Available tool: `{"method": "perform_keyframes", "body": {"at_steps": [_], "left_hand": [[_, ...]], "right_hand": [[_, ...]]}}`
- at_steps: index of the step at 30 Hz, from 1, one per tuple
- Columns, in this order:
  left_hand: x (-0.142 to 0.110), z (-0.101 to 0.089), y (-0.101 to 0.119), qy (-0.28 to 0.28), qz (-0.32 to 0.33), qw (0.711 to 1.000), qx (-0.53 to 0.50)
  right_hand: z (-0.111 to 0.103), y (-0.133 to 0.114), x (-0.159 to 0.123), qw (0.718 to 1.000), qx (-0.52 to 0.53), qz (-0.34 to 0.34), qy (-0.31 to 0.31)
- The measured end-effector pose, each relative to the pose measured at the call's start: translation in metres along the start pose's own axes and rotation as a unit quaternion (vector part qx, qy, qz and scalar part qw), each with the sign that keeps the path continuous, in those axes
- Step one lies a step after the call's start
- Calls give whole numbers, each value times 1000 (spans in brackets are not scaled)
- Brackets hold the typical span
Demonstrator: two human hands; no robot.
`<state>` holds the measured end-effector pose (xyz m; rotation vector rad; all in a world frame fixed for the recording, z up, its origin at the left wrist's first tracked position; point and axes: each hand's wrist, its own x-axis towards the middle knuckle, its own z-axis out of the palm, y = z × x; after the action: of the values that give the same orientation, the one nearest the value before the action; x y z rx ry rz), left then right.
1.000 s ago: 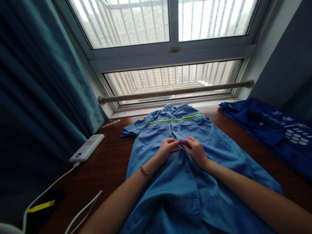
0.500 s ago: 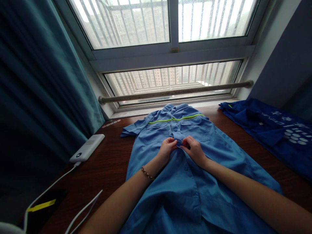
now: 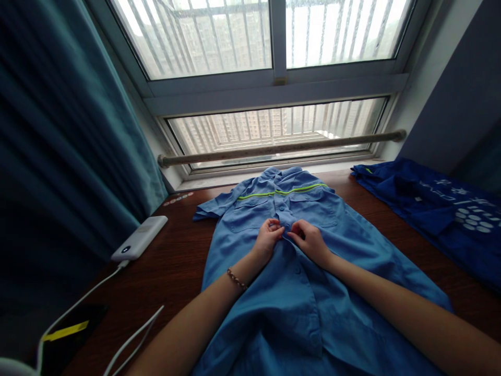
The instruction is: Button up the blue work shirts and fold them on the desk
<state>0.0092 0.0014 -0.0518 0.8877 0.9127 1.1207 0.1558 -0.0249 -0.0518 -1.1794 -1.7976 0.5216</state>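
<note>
A light blue short-sleeved shirt [image 3: 352, 250] with a neon yellow stripe across the chest lies flat, front up, on a dark wooden table [image 3: 176, 261]. Its collar points toward the window. My left hand [image 3: 268, 237] and my right hand [image 3: 311, 240] meet on the button placket just below the chest pockets. Both pinch the fabric there with fingers curled. A beaded bracelet is on my left wrist. Whatever sits between the fingertips is too small to make out beyond the placket.
A white power bank [image 3: 140, 237] with a white cable [image 3: 86, 300] lies left of the shirt. A dark phone [image 3: 66, 331] lies near the front left corner. A dark blue printed garment [image 3: 442, 209] lies at the right. A teal curtain [image 3: 62, 130] hangs left; a rail [image 3: 274, 149] crosses the window.
Both hands have crept slightly up the placket toward the collar and stayed pinched on it. The shirt has barely shifted.
</note>
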Motion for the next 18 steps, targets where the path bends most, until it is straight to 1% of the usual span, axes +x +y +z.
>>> {"method": "perform_keyframes", "body": {"at_steps": [5, 10, 13, 15, 16, 18], "left_hand": [[0, 0, 1, -61, 83, 991, 91], [-2, 2, 4, -106, 118, 980, 122], [-1, 2, 5, -117, 127, 975, 138], [-1, 2, 6, -114, 119, 976, 139], [-1, 2, 6, -110, 111, 978, 138], [-1, 2, 7, -97, 93, 981, 139]], "right_hand": [[0, 6, 4, 998, 24, 58, -9], [1, 12, 9, 991, 70, 102, -46], [1, 15, 13, 985, 92, 134, -64], [-1, 14, 15, 977, 106, 164, -82], [-4, 12, 15, 976, 102, 171, -85], [-11, 3, 14, 983, 57, 159, -71]]}}
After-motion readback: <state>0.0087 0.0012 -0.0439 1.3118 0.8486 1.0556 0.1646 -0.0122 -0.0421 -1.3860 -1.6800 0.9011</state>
